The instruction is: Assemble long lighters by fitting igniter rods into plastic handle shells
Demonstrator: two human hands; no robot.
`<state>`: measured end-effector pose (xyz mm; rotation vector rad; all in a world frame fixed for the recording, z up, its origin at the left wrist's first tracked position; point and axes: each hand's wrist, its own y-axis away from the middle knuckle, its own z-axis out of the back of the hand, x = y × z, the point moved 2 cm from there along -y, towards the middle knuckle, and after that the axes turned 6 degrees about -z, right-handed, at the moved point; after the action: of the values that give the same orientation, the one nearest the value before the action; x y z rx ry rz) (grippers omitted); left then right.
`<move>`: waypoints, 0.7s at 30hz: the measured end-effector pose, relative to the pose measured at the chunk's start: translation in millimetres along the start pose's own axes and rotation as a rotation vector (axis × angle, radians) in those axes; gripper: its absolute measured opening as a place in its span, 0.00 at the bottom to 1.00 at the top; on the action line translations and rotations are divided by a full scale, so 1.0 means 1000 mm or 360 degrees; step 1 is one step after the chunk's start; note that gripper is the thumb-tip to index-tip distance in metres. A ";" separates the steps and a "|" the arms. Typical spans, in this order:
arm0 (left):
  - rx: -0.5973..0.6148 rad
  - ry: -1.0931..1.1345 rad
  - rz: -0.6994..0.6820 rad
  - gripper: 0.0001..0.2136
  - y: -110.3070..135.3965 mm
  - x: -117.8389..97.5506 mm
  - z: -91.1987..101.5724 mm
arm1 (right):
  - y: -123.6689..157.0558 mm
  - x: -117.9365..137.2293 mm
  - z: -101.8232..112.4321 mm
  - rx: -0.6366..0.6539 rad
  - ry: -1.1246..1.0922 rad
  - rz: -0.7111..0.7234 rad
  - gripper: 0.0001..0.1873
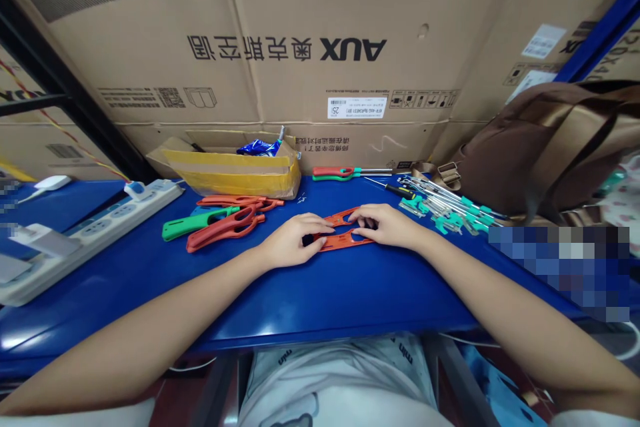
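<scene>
Two orange lighter shell halves (343, 241) lie side by side on the blue table, between my two hands. My left hand (293, 240) curves around their left ends, its fingertips on the far half and its thumb on the near one. At the handle-loop ends, my right hand (387, 225) grips them with bent fingers; the exact contact there is partly hidden. To the left lie more orange shells (223, 230) and a green shell (195, 223). Beyond my right hand are several metal rods with teal ends (450, 210) and a screwdriver (400, 191).
A yellow-taped carton (230, 173) holds a blue packet (260, 147). Near it is a red-and-green lighter (335, 173) with a metal tube. A power strip (100, 230) runs along the left, and a brown bag (530, 153) sits at right. Large cardboard (280, 0) stands behind.
</scene>
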<state>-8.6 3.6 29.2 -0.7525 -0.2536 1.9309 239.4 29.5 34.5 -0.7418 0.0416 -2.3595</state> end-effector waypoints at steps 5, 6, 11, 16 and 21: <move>-0.0031 -0.0008 0.0031 0.15 0.000 0.002 0.000 | -0.001 0.000 -0.001 -0.0008 0.0017 0.0000 0.07; -0.0038 -0.0013 0.0031 0.15 0.000 0.002 -0.001 | -0.001 0.001 -0.001 -0.0015 0.0024 -0.0001 0.07; -0.0047 -0.0038 0.0018 0.16 0.001 0.006 -0.001 | 0.001 0.004 0.000 -0.0068 0.0069 0.0011 0.06; -0.0054 -0.0069 -0.0015 0.14 0.000 0.006 0.000 | -0.003 -0.011 0.016 -0.0321 0.0169 -0.0103 0.11; -0.0048 -0.0079 -0.0015 0.12 -0.001 0.003 0.001 | -0.002 -0.057 0.053 -0.0774 0.0456 -0.0618 0.12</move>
<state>-9.6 6.4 29.5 -0.7228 -0.3165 1.9424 301.8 73.7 50.7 -0.6677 0.6689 -2.8545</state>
